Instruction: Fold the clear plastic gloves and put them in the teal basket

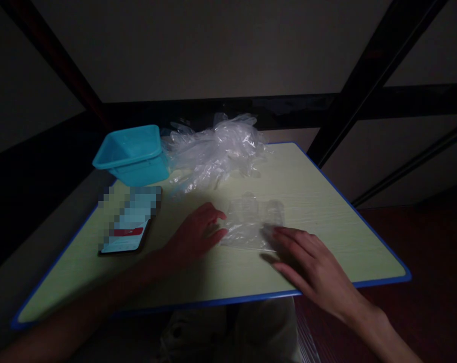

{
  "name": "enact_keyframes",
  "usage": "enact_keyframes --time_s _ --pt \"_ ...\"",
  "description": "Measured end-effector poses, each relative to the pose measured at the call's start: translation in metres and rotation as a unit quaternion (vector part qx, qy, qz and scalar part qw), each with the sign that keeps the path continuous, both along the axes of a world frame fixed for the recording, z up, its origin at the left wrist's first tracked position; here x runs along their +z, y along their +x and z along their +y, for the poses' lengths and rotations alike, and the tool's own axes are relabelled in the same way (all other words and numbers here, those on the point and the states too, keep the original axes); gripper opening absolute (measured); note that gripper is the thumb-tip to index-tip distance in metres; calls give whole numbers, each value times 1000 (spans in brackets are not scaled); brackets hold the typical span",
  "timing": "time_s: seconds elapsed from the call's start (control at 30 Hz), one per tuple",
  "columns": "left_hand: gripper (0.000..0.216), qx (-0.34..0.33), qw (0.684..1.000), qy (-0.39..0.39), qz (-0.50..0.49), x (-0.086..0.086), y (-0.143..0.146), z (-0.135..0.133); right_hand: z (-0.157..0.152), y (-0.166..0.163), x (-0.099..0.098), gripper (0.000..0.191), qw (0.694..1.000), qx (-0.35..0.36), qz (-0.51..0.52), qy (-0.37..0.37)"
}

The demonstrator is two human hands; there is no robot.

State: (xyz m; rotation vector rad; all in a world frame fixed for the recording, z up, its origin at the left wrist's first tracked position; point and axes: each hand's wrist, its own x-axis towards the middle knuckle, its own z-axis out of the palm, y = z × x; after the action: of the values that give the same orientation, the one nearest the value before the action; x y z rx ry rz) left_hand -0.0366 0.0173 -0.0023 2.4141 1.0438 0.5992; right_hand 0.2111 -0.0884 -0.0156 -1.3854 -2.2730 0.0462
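A clear plastic disposable glove (247,229) lies flat on the table in front of me, its finger shapes pointing away. My left hand (198,229) is at its left edge, thumb and index finger apart with a gap between them. Over the lower right part of the glove reaches my right hand (307,259), fingers stretched out and thumb apart. Whether its blurred fingertips press on the plastic or hover just above, I cannot tell. Farther back is a loose heap of similar clear gloves (228,143), crumpled and shiny.
A turquoise plastic basket (145,169) stands at the back left, beside the heap. A phone (132,222) with a lit screen lies nearer me on the left. The pale table (327,242) has a blue rim, and a wall (221,50) rises behind it.
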Motion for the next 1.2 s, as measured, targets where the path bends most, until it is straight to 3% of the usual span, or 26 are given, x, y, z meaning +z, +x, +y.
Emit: enact_keyframes --time_s 0.13,0.27,1.0,1.2 --pt "40 -161 981 83 66 -9 8 -3 4 -3 -4 74 992 68 -108 -20" --pt "63 -227 961 93 127 -17 12 -3 5 -4 -6 83 987 87 -125 -53" --pt "92 -205 962 24 178 -16 -14 8 4 -1 -6 80 986 96 -107 -80" --pt "98 -166 966 34 194 -16 -18 10 11 -23 4 85 987 105 -90 -78"
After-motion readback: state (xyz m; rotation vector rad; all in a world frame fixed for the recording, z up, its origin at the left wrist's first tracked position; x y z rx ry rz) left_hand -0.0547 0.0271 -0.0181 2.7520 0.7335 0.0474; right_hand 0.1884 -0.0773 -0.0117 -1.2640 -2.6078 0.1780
